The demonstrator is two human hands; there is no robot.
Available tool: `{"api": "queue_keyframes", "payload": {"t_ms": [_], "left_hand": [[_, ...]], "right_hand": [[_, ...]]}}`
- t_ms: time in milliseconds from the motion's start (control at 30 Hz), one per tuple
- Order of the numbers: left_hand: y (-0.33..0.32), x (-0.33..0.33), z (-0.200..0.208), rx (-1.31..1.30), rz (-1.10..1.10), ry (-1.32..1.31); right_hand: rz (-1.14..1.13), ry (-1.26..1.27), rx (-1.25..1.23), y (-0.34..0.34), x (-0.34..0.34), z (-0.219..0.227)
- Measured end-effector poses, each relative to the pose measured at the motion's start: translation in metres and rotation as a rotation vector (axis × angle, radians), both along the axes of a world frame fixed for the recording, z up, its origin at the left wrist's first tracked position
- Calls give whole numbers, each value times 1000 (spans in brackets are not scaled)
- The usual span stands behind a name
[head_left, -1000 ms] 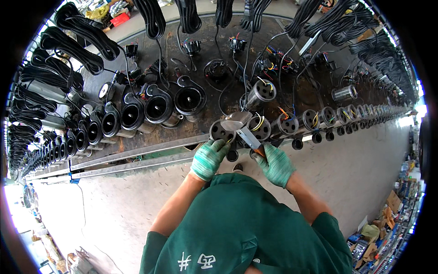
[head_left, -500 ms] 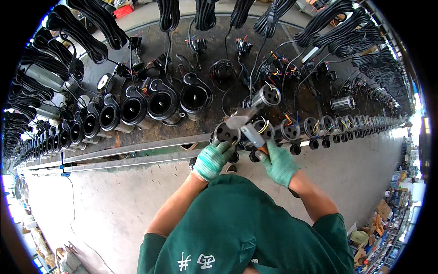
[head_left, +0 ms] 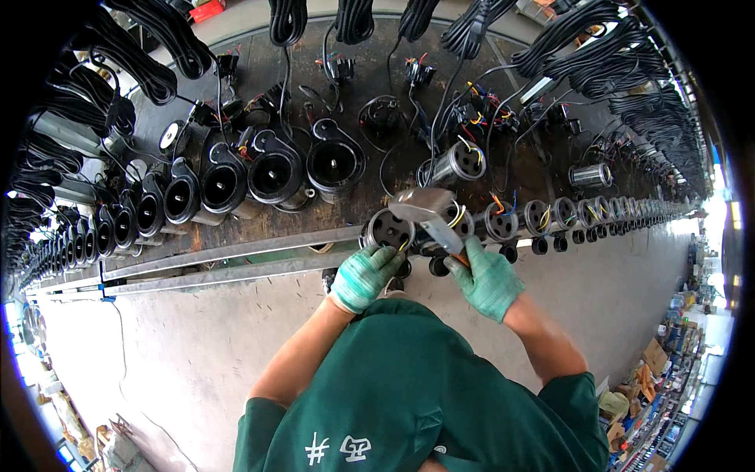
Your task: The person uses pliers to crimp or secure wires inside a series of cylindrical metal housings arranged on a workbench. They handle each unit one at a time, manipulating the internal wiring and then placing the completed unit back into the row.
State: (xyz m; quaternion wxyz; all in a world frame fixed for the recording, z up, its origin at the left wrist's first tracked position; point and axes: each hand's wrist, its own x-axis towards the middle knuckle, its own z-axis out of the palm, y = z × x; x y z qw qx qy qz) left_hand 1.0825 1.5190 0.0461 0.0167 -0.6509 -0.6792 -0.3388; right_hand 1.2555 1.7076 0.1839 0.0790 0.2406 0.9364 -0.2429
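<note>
My left hand, in a pale green glove, has its fingers closed at the near rim of a metal motor cylinder. This cylinder stands upright at the table's near edge, its round end with dark holes facing up; a yellow wire shows by the fingertips. My right hand, gloved alike, grips a hammer by its handle. The hammer's broad metal head hangs above the cylinder's far right side, apart from it as far as I can tell, and partly hides the neighbouring cylinder.
Along the near edge runs a row of similar cylinders to the right. Black round pump housings line the left. A cylinder with wires lies tilted behind the hammer. Bundled black cables hang over the dark table.
The hammer head has shifted slightly and turned, looking larger and higher above the cylinder. My right hand has moved a little to the right. My left hand stays at the same cylinder.
</note>
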Motion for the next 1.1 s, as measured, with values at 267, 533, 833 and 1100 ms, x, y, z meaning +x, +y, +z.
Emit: {"api": "queue_keyframes", "payload": {"t_ms": [267, 533, 833, 1100], "left_hand": [[2, -7, -4, 6, -66, -44], [-1, -5, -12, -46, -68, -36], [1, -15, -13, 52, -94, -23], [-5, -1, -11, -4, -103, -54]], "right_hand": [[83, -292, -30, 10, -11, -44], [-9, -26, -34, 0, -5, -5], [113, -205, 41, 27, -27, -14], [125, -316, 36, 18, -5, -69]]}}
